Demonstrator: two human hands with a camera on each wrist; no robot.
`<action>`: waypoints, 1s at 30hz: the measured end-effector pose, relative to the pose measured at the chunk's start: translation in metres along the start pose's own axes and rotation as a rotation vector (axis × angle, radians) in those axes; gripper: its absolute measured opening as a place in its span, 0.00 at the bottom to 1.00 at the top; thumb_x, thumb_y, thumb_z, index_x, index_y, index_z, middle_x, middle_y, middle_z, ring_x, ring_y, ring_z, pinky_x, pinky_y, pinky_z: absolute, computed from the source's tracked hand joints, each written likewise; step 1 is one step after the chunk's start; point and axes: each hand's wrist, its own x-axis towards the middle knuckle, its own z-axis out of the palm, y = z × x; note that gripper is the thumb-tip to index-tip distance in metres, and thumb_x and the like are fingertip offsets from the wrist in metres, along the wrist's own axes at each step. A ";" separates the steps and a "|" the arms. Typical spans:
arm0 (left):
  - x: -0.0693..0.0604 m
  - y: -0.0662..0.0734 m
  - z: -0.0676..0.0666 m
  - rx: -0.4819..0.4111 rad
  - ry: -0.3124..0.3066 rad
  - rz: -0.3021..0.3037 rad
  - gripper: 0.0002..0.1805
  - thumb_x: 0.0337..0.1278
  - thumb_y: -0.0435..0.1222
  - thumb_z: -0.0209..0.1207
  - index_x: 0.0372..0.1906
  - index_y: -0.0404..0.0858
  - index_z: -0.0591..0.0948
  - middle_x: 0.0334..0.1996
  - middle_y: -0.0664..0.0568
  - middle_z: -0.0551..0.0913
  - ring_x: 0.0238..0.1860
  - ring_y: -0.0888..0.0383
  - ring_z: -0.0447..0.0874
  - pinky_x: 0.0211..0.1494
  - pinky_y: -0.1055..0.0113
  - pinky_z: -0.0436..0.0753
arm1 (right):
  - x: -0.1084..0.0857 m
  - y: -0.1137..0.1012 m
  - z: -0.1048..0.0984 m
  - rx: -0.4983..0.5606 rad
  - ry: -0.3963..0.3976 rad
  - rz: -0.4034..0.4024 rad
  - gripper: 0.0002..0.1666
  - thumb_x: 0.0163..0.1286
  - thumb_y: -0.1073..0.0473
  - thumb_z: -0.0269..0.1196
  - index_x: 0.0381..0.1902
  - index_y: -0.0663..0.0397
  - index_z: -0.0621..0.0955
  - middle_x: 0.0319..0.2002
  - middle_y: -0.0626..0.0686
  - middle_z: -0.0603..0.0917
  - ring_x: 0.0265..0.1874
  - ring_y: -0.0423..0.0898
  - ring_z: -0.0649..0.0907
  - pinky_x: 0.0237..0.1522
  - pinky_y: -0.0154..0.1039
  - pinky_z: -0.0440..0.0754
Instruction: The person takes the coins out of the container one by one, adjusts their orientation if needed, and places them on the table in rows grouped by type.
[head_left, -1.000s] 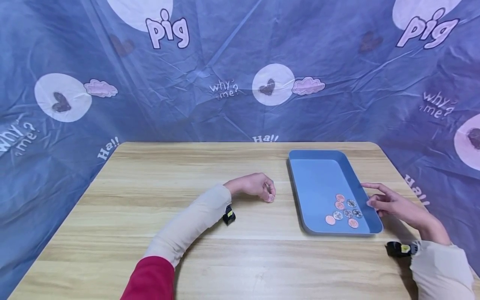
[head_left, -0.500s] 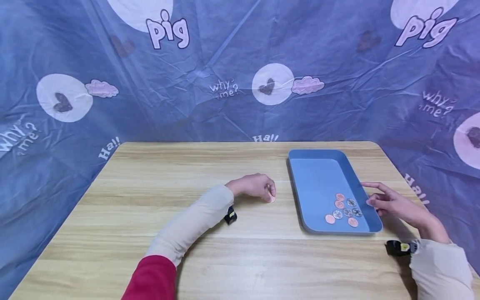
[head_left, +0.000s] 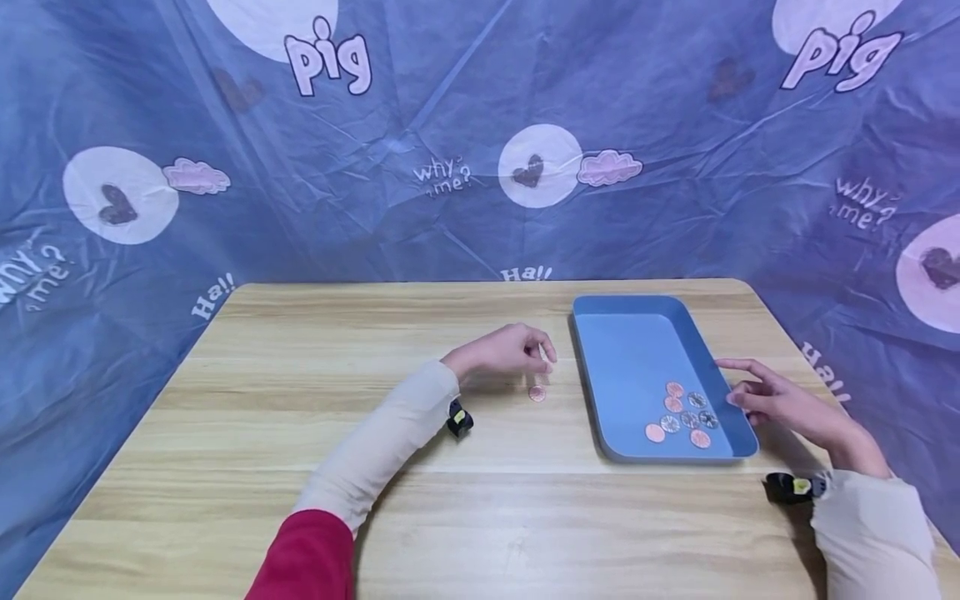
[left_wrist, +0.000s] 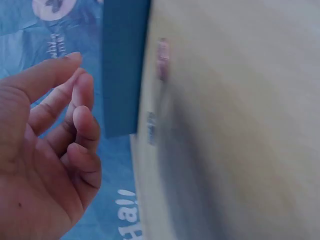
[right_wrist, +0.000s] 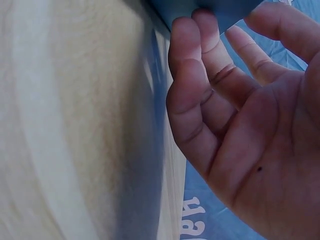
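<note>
Head view high and back, facing forward and down over table (head_left: 450, 517) to backdrop (head_left: 375, 208); left wrist view close at left hand (head_left: 501, 350), table turned sideways; right wrist view as close at right hand (head_left: 795, 407); all three share tray (head_left: 626, 350) and backdrop.

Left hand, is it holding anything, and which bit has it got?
Nothing. The left hand is just above the pink coin without touching it; the coin lies on the table.
</note>
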 end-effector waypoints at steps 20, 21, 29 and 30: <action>0.047 0.074 0.026 -0.002 -0.075 0.238 0.15 0.61 0.36 0.62 0.50 0.35 0.81 0.39 0.53 0.84 0.39 0.67 0.79 0.46 0.81 0.77 | 0.000 0.002 0.000 0.011 0.006 0.002 0.32 0.74 0.68 0.50 0.67 0.28 0.63 0.36 0.39 0.82 0.35 0.32 0.80 0.32 0.32 0.79; 0.051 0.078 0.029 0.004 -0.084 0.239 0.14 0.61 0.36 0.62 0.50 0.36 0.81 0.39 0.54 0.84 0.39 0.68 0.79 0.46 0.82 0.76 | 0.001 0.003 0.000 0.010 0.005 0.004 0.32 0.74 0.68 0.50 0.67 0.28 0.63 0.36 0.39 0.82 0.34 0.32 0.80 0.32 0.32 0.79; 0.068 0.102 0.060 -0.032 -0.151 0.200 0.15 0.60 0.35 0.63 0.51 0.36 0.81 0.34 0.58 0.84 0.35 0.71 0.79 0.43 0.83 0.75 | 0.002 0.005 -0.003 0.033 -0.021 -0.009 0.34 0.74 0.69 0.48 0.68 0.26 0.62 0.37 0.39 0.82 0.35 0.32 0.80 0.31 0.33 0.79; 0.069 0.102 0.064 -0.048 -0.154 0.193 0.15 0.59 0.34 0.63 0.50 0.36 0.81 0.33 0.58 0.84 0.34 0.71 0.79 0.42 0.83 0.76 | 0.002 0.006 -0.003 0.037 -0.026 -0.013 0.34 0.74 0.69 0.48 0.68 0.26 0.62 0.37 0.39 0.82 0.35 0.32 0.80 0.31 0.33 0.79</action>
